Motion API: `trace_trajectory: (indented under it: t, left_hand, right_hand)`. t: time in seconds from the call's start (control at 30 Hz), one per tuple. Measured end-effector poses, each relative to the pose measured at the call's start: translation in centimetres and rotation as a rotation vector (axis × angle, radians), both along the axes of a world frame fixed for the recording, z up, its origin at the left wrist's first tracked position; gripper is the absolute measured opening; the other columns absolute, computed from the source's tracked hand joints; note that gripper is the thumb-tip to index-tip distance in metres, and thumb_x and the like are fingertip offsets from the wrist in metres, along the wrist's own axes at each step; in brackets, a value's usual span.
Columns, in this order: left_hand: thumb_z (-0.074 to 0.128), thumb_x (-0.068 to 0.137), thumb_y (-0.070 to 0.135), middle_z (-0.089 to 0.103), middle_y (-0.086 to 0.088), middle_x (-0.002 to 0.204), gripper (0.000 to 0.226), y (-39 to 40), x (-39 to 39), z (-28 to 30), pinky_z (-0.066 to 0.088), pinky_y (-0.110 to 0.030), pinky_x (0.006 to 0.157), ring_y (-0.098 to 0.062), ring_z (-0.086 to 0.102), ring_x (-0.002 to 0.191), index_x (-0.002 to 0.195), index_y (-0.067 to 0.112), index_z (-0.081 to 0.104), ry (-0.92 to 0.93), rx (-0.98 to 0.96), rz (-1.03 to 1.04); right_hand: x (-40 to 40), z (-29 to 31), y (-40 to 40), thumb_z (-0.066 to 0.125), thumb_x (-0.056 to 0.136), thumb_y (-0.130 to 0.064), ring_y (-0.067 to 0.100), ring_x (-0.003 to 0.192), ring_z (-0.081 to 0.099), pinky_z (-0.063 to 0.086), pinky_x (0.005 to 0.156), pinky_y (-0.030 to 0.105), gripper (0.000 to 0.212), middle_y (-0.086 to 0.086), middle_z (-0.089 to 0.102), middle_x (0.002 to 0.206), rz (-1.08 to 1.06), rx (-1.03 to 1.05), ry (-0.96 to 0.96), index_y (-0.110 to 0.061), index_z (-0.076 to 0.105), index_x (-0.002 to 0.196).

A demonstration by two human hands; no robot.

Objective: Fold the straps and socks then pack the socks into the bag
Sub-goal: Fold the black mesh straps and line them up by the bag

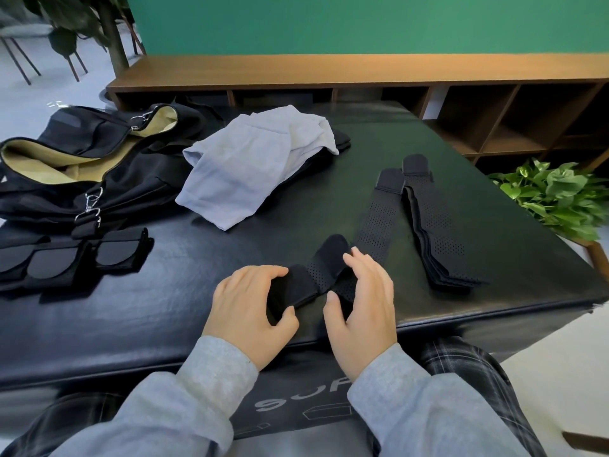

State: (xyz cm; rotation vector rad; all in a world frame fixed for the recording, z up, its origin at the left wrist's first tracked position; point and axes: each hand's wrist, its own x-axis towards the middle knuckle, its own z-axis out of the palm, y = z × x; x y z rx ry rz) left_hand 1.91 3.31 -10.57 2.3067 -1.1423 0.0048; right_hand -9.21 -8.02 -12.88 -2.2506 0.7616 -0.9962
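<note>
Head view: a person sits at the near edge of a broad black padded table [379, 143], grey sleeves reaching forward, a green wall behind.
Bag: the black bag [99, 179] lies far left with its mouth gaping and pale lining showing, well apart from both hands.
Socks: a pale blue heap of cloth [244, 166] sits mid-table, just right of the bag and touching it; I take this for the socks, none yet folded or packed.
Folded straps: a stack of black perforated straps [435, 225] lies right of centre, its long axis running from far to near; one strip in the left branch of that pile seems to run on down toward the hands, though where it joins is hard to tell.
Other straps: more black pieces [66, 258] rest at the left near edge.
Strap in hand: a black perforated strap [316, 275] lies between the two hands, its length slanting from near left up to far right.
Left hand: the left hand [250, 308] curls round the strap's near-left end, thumb beneath, fingers over.
Right hand: the right hand [362, 301] holds the middle loosely, fingers spread on top, thumb tucked against the fold.
Turning point: the free length runs away to the far right, so the right hand is nearer to draw it in, I judge.
</note>
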Motion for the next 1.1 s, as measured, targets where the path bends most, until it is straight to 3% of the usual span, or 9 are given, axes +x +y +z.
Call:
trace_trajectory:
  t: [0.13,0.23,0.37,0.53,0.73,0.87,0.97,1.1]
  left_hand:
    - [0.057,0.075,0.040,0.040,0.024,0.113,0.053,0.0,-0.1,0.3,0.016,-0.020,0.103,-0.003,0.035,0.119,0.126,0.030,0.045,0.041,0.019,0.007]
    - [0.060,0.076,0.039,0.044,0.021,0.120,0.056,0.0,-0.1,0.3,0.016,-0.019,0.103,-0.004,0.034,0.122,0.128,0.029,0.043,0.043,0.013,0.011]
    - [0.060,0.076,0.041,0.045,0.021,0.125,0.060,-0.1,0.0,0.1,0.015,-0.019,0.104,-0.004,0.032,0.124,0.130,0.029,0.039,0.059,0.014,0.018]
    - [0.063,0.076,0.037,0.040,0.022,0.117,0.061,-0.2,-0.1,0.2,0.014,-0.017,0.102,-0.006,0.033,0.123,0.131,0.029,0.038,0.053,-0.006,0.031]
    - [0.058,0.077,0.044,0.038,0.025,0.112,0.054,0.0,0.0,0.1,0.017,-0.019,0.102,-0.004,0.034,0.120,0.127,0.032,0.043,0.012,0.000,0.000]
    - [0.041,0.071,0.059,0.054,0.022,0.110,0.054,-0.2,0.3,-0.6,0.025,-0.025,0.097,-0.006,0.046,0.113,0.115,0.032,0.056,-0.055,-0.003,-0.040]
    - [0.042,0.073,0.061,0.059,0.019,0.111,0.049,-0.1,0.5,-1.1,0.030,-0.029,0.095,-0.005,0.045,0.110,0.107,0.033,0.063,-0.079,-0.039,-0.049]
    - [0.046,0.074,0.059,0.061,0.015,0.111,0.037,0.1,0.7,-1.4,0.033,-0.033,0.090,-0.004,0.043,0.107,0.092,0.034,0.065,-0.087,-0.108,-0.073]
  right_hand:
    - [-0.2,0.4,0.2,0.051,0.081,-0.030,0.008,0.127,0.039,0.025,0.108,0.031,0.063,-0.013,0.045,0.122,0.023,0.042,0.119,-0.017,0.036,0.141]
    - [-0.3,0.4,0.3,0.053,0.081,-0.029,0.004,0.119,0.043,0.028,0.107,0.035,0.061,-0.018,0.046,0.113,0.051,-0.035,0.100,-0.028,0.029,0.137]
    - [-0.5,0.2,0.2,0.045,0.081,-0.032,0.005,0.131,0.036,0.025,0.110,0.032,0.040,-0.020,0.048,0.130,0.114,-0.129,0.057,-0.034,0.041,0.121]
    - [-0.4,-0.3,0.1,0.045,0.081,-0.028,-0.002,0.126,0.042,0.018,0.110,0.023,0.014,-0.025,0.059,0.117,0.192,-0.138,0.055,-0.034,0.042,0.094]
    - [-0.3,0.1,0.1,0.046,0.079,-0.031,-0.002,0.110,0.045,0.022,0.102,0.016,0.032,-0.022,0.058,0.104,0.135,-0.178,0.080,-0.028,0.061,0.108]
    - [-0.6,0.5,0.1,0.046,0.078,-0.031,-0.004,0.104,0.044,0.022,0.098,0.015,0.032,-0.027,0.051,0.100,0.161,-0.198,0.117,-0.031,0.062,0.107]
    - [-0.7,0.5,0.1,0.046,0.079,-0.031,-0.004,0.112,0.044,0.020,0.102,0.015,0.033,-0.028,0.054,0.106,0.199,-0.141,0.096,-0.035,0.055,0.110]
    - [-0.7,0.3,0.2,0.048,0.078,-0.034,0.002,0.128,0.037,0.020,0.107,0.021,0.043,-0.022,0.048,0.125,0.166,-0.159,0.083,-0.027,0.047,0.120]
